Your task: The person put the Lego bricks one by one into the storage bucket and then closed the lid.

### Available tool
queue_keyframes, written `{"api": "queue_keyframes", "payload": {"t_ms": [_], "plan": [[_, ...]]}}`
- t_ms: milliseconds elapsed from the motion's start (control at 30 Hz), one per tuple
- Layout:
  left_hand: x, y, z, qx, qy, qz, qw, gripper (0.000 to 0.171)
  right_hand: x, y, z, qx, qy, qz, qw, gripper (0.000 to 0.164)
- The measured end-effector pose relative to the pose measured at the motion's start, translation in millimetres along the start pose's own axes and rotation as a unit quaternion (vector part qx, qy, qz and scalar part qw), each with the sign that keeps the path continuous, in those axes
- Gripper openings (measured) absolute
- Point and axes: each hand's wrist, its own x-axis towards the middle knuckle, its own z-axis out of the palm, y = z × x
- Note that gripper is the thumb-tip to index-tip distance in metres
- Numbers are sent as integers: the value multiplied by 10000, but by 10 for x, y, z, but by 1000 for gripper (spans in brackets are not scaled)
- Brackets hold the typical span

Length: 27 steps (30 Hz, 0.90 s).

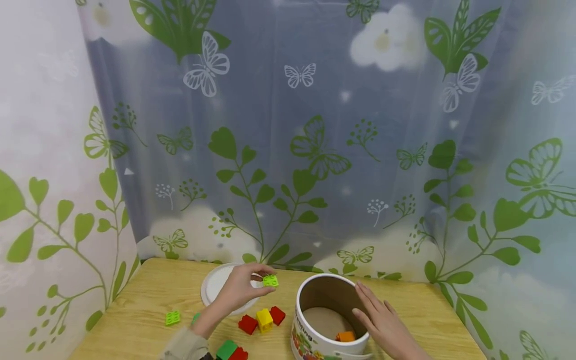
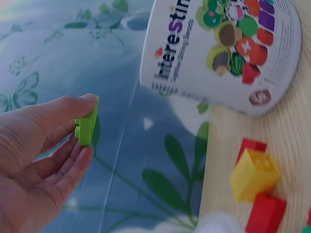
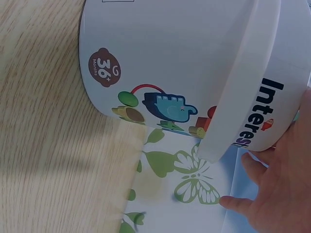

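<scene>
A left hand [image 1: 239,289] pinches a lime-green brick [image 1: 271,281] by its edges as the right hand [image 1: 382,320], fingers extended, apparently steadies a white tub [image 1: 310,328].

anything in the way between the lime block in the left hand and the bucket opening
Nothing visible but the left rim of the bucket. The left hand pinches the lime block left of the bucket; the right hand is at the opposite side.
</scene>
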Motion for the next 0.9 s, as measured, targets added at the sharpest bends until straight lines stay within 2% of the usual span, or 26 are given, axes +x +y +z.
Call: {"api": "queue_keyframes", "payload": {"t_ms": [467, 767, 900], "plan": [[386, 290, 515, -197, -249, 502, 9982, 30, -16, -6, -19, -22, 10, -60, 10000, 63], [572, 393, 847, 9, -434, 590, 9973, 30, 0, -4, -4, -57, -39, 15, 10000, 61], [618, 400, 955, 219, -425, 777, 9958, 29, 0, 4, -2, -86, -17, 11, 10000, 60]]}}
